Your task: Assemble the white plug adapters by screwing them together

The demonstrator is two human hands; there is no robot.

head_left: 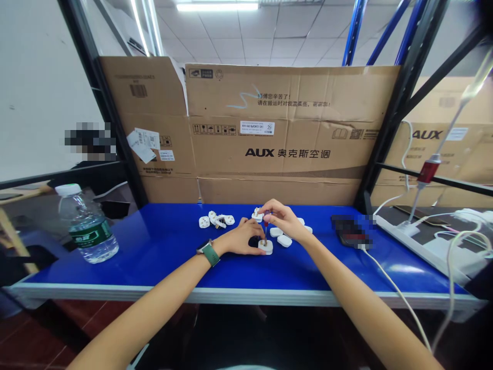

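A white plug (265, 247) is steadied on the blue table (162, 246) by the left hand (241, 237), whose fingers are curled against its 9 o'clock side. A small screwdriver (265, 228) (red-handled, upright) is pinched at its top by the fingertips of the right hand (283, 218), its tip set on the plug. More white plugs (216, 220) are scattered at 10 o'clock and 2 o'clock of the hands. A water bottle (87, 226) is seen well apart at 9 o'clock.
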